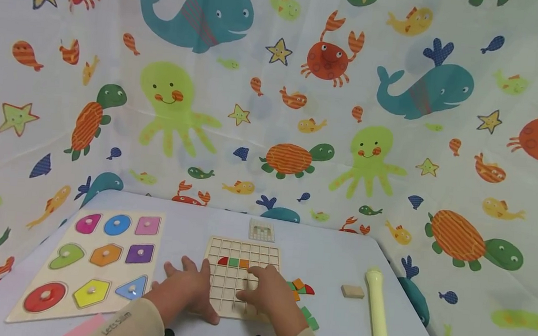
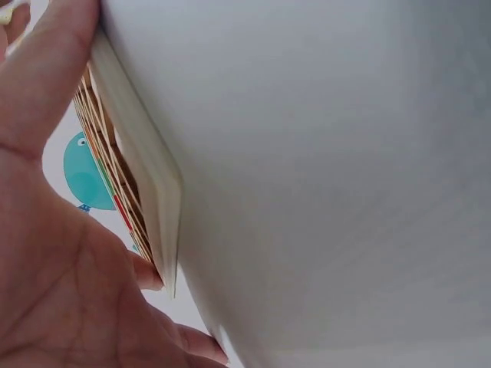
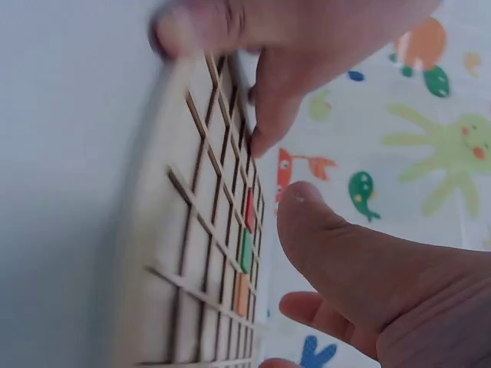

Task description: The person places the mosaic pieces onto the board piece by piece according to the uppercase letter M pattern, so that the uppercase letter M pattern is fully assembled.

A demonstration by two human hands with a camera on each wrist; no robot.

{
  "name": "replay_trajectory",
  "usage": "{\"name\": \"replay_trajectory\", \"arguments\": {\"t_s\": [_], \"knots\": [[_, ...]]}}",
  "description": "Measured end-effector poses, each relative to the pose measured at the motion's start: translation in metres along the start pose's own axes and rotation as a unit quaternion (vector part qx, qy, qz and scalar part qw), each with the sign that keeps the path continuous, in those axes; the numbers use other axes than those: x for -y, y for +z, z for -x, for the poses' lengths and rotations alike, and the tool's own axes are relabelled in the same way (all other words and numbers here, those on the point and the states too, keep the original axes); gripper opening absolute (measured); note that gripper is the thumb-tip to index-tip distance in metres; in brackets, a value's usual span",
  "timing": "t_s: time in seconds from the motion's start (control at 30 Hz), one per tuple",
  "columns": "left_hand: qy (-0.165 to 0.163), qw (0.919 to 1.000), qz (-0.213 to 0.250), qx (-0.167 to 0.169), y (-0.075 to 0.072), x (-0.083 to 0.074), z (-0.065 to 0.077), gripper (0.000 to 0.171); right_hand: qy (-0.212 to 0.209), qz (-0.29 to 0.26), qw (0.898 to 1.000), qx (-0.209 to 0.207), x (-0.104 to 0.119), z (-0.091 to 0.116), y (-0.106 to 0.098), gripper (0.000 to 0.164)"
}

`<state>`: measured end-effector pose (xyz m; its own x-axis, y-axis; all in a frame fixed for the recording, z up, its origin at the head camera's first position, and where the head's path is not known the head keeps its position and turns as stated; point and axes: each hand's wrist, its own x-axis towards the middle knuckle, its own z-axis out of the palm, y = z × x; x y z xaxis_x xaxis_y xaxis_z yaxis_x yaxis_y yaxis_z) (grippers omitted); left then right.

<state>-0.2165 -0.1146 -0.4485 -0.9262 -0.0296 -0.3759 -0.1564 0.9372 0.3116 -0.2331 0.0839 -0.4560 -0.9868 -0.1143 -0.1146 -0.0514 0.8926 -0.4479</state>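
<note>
A wooden grid board [image 1: 226,294] lies on the white table. One row holds a red curved piece [image 1: 222,261], a green square [image 1: 233,262] and an orange square [image 1: 244,263]. My left hand [image 1: 187,288] rests at the board's left edge, fingers spread, its thumb at the near edge; the left wrist view shows the board's corner [image 2: 165,188] between thumb and fingers. Over the board's right side is my right hand [image 1: 271,292], fingertips close to the orange square. In the right wrist view its thumb [image 3: 330,245] stands apart from the fingers, with no piece visible between them.
Loose red, orange and green pieces [image 1: 299,285] lie right of the board, with green ones [image 1: 308,319] nearer. A small pattern card [image 1: 262,231] sits behind it. Left is a knob puzzle [image 1: 85,275]; right, a wooden block [image 1: 352,291] and a pale yellow stick [image 1: 376,311].
</note>
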Motion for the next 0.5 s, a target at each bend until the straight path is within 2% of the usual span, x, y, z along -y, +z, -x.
{"name": "replay_trajectory", "arguments": {"t_s": [0.13, 0.27, 0.5], "knots": [[0.001, 1.0, 0.002, -0.003, 0.0, 0.0, 0.0, 0.143, 0.002, -0.021, 1.0, -0.008, -0.014, 0.021, 0.0, 0.063], [0.0, 1.0, 0.002, 0.001, 0.001, 0.001, 0.0, 0.143, -0.007, -0.014, 0.999, -0.028, -0.035, 0.036, -0.013, 0.065], [0.003, 1.0, 0.002, 0.002, -0.001, 0.002, 0.0, 0.142, 0.046, 0.017, 0.997, -0.063, -0.081, 0.051, -0.042, 0.069]]}}
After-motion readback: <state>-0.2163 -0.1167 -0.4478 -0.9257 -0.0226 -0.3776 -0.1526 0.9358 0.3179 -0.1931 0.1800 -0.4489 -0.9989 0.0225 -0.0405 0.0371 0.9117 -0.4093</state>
